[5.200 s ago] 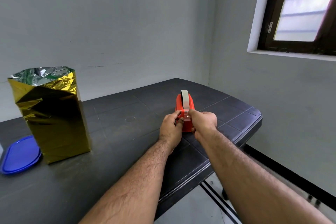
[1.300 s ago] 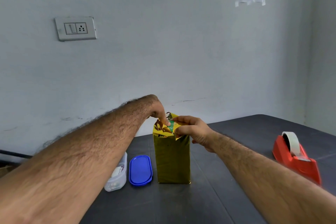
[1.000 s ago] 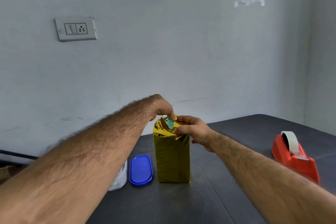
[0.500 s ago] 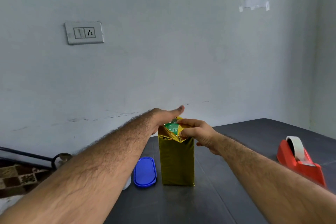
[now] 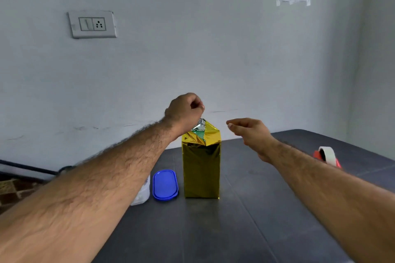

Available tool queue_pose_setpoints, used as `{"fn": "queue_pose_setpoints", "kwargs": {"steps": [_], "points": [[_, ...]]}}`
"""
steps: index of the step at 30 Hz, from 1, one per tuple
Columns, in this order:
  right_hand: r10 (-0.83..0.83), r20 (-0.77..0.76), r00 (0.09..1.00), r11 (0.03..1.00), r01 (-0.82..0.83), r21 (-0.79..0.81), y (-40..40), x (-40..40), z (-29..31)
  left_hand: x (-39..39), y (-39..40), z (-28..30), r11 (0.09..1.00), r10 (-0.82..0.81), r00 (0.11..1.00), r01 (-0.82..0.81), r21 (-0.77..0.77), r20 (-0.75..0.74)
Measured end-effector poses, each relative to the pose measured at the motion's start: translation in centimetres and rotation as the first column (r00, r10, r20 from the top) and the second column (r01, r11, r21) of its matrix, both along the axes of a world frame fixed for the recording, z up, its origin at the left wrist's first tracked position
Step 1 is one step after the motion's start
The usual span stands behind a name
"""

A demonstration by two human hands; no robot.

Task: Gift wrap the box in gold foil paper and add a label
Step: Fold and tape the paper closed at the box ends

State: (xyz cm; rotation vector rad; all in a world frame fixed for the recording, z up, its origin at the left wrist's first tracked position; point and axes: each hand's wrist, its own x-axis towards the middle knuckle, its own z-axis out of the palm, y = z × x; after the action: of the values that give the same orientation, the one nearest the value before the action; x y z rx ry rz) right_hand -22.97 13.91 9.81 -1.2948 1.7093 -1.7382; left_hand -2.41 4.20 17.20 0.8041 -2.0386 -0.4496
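The tall box stands upright on the dark table, wrapped in gold foil paper. At its top the foil is folded in part, and a green patch of the box and the foil's silver underside still show. My left hand hovers just above the top's left side with its fingers curled; the foil's tip meets its lower edge, and I see no grip on it. My right hand floats to the right of the top, apart from the box, with relaxed fingers holding nothing visible.
A blue oval lid lies left of the box. A clear container beside it is mostly hidden by my left forearm. A red tape dispenser with a white roll sits at the right. The wall stands close behind the table.
My right hand has let go of the folded top and drawn off to the right. My left hand has lifted off the top, and its finger, straight before, is curled in.
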Motion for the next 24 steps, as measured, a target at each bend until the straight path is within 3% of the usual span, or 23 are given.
{"fn": "queue_pose_setpoints", "kwargs": {"steps": [3, 6, 9, 11, 15, 17, 24], "points": [[-0.220, -0.078, 0.972, 0.975, 0.221, 0.016, 2.4, -3.3, -1.6, -1.8, 3.2, -1.5, 0.983, -0.101, 0.992, 0.110, -0.149, 0.069], [-0.442, -0.238, 0.865, 0.870, 0.478, 0.120, 6.3, -7.2, -3.3, -4.8, 6.5, -4.4, 0.961, -0.205, 0.972, 0.222, -0.167, 0.113], [-0.588, -0.361, 0.724, 0.686, 0.682, 0.252, 10.6, -11.3, -5.1, -9.3, 9.2, -8.8, 0.958, -0.282, 0.957, 0.285, -0.032, 0.069], [-0.626, -0.379, 0.681, 0.592, 0.732, 0.338, 12.4, -12.9, -6.0, -12.5, 10.7, -12.1, 0.942, -0.328, 0.944, 0.326, 0.086, 0.019], [-0.619, -0.398, 0.677, 0.503, 0.731, 0.462, 15.0, -15.4, -7.4, -19.5, 14.4, -17.8, 0.883, -0.392, 0.916, 0.399, 0.247, -0.080], [-0.630, -0.355, 0.690, 0.504, 0.712, 0.490, 15.2, -16.1, -7.9, -22.3, 15.5, -20.0, 0.845, -0.401, 0.905, 0.426, 0.322, -0.145], [-0.738, 0.103, 0.666, 0.581, 0.552, 0.598, 15.0, -18.4, -8.3, -29.1, 17.4, -25.1, 0.740, -0.342, 0.887, 0.458, 0.493, -0.311]]}}
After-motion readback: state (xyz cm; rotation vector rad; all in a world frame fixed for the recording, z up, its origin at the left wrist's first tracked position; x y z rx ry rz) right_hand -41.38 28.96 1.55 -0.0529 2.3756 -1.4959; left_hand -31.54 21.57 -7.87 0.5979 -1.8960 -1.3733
